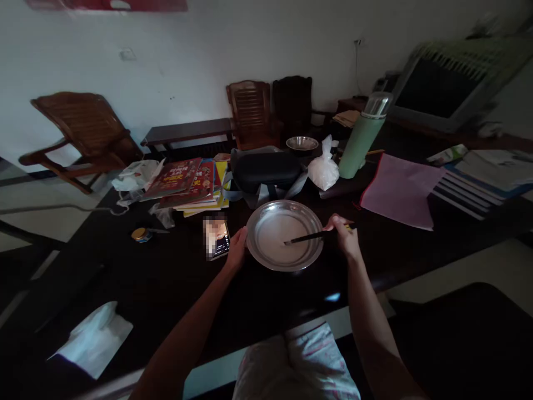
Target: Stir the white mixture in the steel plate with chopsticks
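Observation:
A wide, shallow steel basin [255, 253] sits on the dark table in front of me, with a pale, whitish layer in its bottom. My left hand [238, 247] grips the basin's left rim. In my right hand [345, 234] are dark chopsticks [310, 236], held close together and slanting over the right rim. Their tips reach down to the whitish contents. Just left of my left hand lies a phone [216, 238] with a lit screen, partly blurred out.
Behind the basin are a black case [268, 169], a tied bag of white powder [323, 169], a green thermos [361, 141] and a smaller metal bowl [302, 143]. Books [189, 180] are stacked left; a pink mesh pouch [402, 191] lies right. A small jar [141, 235] stands beyond the phone.

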`<state>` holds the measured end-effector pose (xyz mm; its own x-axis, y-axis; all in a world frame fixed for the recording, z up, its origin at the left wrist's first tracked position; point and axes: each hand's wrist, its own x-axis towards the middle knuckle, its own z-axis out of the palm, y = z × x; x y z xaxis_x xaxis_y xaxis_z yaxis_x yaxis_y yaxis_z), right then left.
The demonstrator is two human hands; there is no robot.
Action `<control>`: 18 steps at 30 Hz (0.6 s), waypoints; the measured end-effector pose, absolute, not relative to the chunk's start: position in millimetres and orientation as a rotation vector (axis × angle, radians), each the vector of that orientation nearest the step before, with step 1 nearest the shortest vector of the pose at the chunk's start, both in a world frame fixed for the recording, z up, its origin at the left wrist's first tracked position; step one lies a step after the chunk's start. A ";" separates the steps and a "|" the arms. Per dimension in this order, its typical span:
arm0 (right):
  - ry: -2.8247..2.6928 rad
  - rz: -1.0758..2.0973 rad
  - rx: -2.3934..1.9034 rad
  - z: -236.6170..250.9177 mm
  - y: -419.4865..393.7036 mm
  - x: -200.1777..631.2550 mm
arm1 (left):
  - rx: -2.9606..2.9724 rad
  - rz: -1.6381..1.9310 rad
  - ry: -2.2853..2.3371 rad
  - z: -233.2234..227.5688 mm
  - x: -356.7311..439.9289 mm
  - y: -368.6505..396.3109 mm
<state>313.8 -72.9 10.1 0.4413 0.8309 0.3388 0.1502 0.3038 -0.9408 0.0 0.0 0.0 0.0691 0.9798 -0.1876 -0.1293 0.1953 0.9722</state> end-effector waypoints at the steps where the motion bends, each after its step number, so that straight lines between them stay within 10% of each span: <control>1: -1.087 0.618 -1.203 10.1 -73.1 313.7 | 1.000 1.103 1.156 0.6 0.3 -0.3; 18: -1.054 0.598 -1.211 16.5 -77.4 311.9 | 1.002 1.154 1.126 0.3 2.0 -3.0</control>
<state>311.9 -77.4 16.5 0.4286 0.8422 0.3272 0.1514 0.2900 -0.9450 2.0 -3.0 0.3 0.0468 0.9894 -0.1375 -0.1620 0.1433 0.9763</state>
